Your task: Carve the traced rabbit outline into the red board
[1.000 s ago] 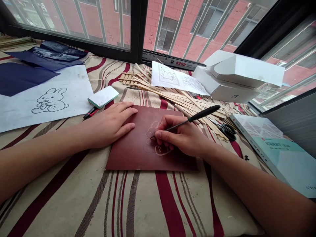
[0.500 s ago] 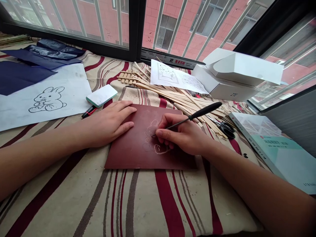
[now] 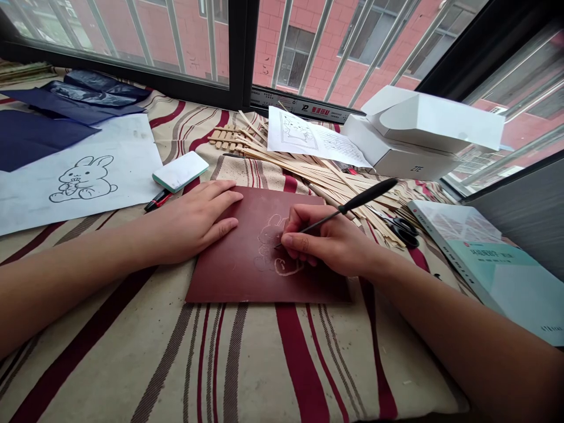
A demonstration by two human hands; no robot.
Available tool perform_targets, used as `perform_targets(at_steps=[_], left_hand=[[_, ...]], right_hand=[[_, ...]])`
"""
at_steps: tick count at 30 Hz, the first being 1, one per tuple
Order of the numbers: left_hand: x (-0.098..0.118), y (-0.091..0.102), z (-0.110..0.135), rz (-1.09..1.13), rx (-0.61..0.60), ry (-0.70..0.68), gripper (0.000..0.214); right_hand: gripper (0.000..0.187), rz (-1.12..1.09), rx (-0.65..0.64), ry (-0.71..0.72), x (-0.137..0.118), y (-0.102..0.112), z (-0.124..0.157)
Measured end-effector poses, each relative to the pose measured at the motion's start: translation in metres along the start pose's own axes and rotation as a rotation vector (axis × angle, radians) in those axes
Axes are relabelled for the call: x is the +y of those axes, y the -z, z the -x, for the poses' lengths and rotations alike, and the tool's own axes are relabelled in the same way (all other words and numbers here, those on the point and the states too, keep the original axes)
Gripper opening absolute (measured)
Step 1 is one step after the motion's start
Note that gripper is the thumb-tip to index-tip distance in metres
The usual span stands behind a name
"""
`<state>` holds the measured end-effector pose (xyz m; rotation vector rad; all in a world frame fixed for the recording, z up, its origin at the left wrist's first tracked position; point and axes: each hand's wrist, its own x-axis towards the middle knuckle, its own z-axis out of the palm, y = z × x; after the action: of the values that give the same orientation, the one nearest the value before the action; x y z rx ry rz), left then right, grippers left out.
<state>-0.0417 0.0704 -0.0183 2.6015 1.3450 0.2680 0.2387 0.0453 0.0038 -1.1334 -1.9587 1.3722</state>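
Note:
A dark red board (image 3: 238,264) lies on the striped cloth in front of me, with a pale rabbit outline (image 3: 269,244) scratched into it. My left hand (image 3: 194,220) rests flat on the board's left part, fingers stretched out. My right hand (image 3: 328,241) is closed on a thin black-handled tool (image 3: 352,205), whose tip touches the rabbit outline near its middle.
A white sheet with a rabbit drawing (image 3: 83,176) and dark blue sheets (image 3: 39,126) lie at the left. A white-and-green eraser block (image 3: 180,171) and a red pen (image 3: 156,201) sit near my left hand. Wooden strips (image 3: 317,173), scissors (image 3: 403,229), a white box (image 3: 418,138) and a book (image 3: 497,267) are at the right.
The tool's tip has shifted slightly down and right along the rabbit outline. My left hand stays flat on the board.

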Motion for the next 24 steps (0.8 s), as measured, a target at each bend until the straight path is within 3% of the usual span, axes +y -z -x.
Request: perform_targets(at_steps=[9, 24], left_hand=[[-0.0099, -0.0079, 0.0018, -0.013, 0.070, -0.048, 0.086], [-0.0095, -0.0074, 0.0011, -0.011, 0.068, -0.035, 0.088]], right_hand=[[0.028, -0.112, -0.017, 0.044, 0.0048, -0.0030, -0.0012], [0.019, -0.002, -0.024, 0.058, 0.0030, -0.0019, 0.0001]])
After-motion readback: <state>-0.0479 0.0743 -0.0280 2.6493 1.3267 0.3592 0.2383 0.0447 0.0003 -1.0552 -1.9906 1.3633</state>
